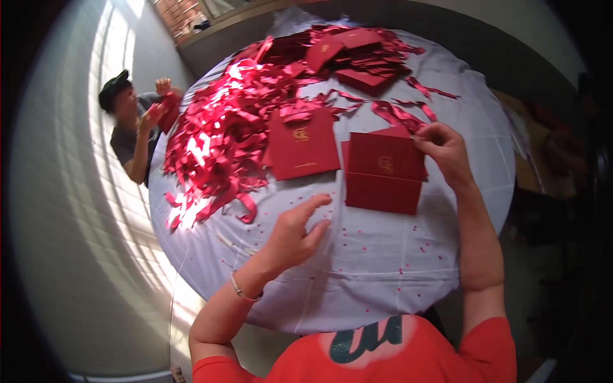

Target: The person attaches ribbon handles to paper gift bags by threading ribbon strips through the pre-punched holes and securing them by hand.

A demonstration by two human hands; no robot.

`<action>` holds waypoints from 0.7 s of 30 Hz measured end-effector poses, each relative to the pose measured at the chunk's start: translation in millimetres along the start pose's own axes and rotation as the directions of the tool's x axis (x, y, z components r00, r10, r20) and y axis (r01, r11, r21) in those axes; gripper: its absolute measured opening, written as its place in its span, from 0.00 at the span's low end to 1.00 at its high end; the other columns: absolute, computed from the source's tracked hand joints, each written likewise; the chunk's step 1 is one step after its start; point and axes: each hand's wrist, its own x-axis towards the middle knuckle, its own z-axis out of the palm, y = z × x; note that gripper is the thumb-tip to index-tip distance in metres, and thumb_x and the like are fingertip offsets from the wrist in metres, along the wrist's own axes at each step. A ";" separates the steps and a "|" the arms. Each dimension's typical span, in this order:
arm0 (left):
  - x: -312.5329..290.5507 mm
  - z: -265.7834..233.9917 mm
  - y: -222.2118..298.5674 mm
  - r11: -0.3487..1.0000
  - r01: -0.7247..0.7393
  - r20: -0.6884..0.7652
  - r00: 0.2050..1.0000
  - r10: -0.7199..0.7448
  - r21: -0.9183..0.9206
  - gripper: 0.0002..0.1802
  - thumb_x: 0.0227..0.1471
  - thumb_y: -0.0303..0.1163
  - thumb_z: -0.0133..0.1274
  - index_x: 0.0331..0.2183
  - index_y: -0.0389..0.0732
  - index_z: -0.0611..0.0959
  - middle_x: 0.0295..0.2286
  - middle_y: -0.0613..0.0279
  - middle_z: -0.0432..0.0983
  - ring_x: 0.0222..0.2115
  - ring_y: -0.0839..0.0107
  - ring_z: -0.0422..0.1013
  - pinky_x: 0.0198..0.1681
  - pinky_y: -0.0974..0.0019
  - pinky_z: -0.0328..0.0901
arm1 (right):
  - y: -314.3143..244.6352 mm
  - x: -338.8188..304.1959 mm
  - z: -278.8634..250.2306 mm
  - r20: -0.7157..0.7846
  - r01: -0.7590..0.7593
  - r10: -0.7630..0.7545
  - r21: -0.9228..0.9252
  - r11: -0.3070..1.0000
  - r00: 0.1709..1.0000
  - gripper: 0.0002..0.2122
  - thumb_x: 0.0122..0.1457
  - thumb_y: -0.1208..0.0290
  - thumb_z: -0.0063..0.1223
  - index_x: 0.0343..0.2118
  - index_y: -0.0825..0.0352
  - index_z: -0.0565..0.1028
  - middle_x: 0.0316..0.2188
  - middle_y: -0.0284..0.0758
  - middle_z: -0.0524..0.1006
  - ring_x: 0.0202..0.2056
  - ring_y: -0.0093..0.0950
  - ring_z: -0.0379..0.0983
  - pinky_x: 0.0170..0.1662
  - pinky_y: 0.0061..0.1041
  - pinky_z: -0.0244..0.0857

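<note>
My right hand [444, 150] pinches the upper right corner of a flat dark-red paper bag [384, 191] with a gold emblem and a crease across its middle. Other red pieces lie partly hidden beneath it. My left hand [297, 231] hovers over the white cloth to the left of this bag, thumb and forefinger apart, holding nothing. Just beyond it lies another flat red bag [302, 148] with a gold emblem and shiny ribbon at its top edge.
A large heap of red satin ribbons [220, 137] covers the left of the round table [383, 268]. Stacked red bags [364, 64] stand at the far side, with loose ribbons [399, 115] nearer. Small red bits dot the cloth. A capped person [131, 121] sits at the far left, holding something red.
</note>
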 end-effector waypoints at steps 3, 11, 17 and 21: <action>30.7 5.7 19.3 0.993 -0.101 -0.016 0.995 0.102 0.060 0.21 0.51 0.20 0.56 0.49 0.32 0.76 0.47 0.46 0.76 0.52 0.57 0.72 0.55 0.63 0.64 | -0.5 -5.3 -1.9 0.024 0.031 -0.035 0.177 0.984 0.999 0.04 0.54 0.82 0.62 0.31 0.66 0.79 0.29 0.26 0.78 0.32 0.14 0.72 0.37 0.14 0.68; 109.9 65.8 16.0 0.822 -0.278 0.101 0.959 0.263 0.498 0.23 0.47 0.24 0.56 0.48 0.34 0.74 0.40 0.46 0.76 0.43 0.49 0.72 0.51 0.53 0.65 | 8.1 -7.0 -6.2 0.242 -0.077 0.032 0.179 0.981 0.970 0.05 0.54 0.81 0.62 0.34 0.67 0.79 0.30 0.25 0.78 0.33 0.16 0.73 0.37 0.17 0.67; 90.2 97.3 -1.3 0.820 -0.355 0.148 0.934 0.324 0.449 0.09 0.47 0.21 0.49 0.34 0.35 0.77 0.30 0.52 0.74 0.37 0.53 0.73 0.49 0.53 0.66 | 66.8 19.2 -55.1 -0.316 0.035 -0.284 -0.611 0.791 0.905 0.07 0.52 0.73 0.58 0.33 0.67 0.80 0.33 0.38 0.80 0.36 0.33 0.77 0.40 0.30 0.70; 78.8 106.5 -8.3 0.791 -0.363 0.112 0.928 0.356 0.493 0.09 0.47 0.21 0.50 0.34 0.34 0.77 0.35 0.49 0.72 0.42 0.52 0.71 0.50 0.54 0.65 | 75.9 26.9 -50.7 -0.136 0.185 -0.462 -0.791 0.584 0.876 0.08 0.51 0.70 0.57 0.32 0.66 0.80 0.36 0.41 0.79 0.42 0.41 0.73 0.49 0.37 0.66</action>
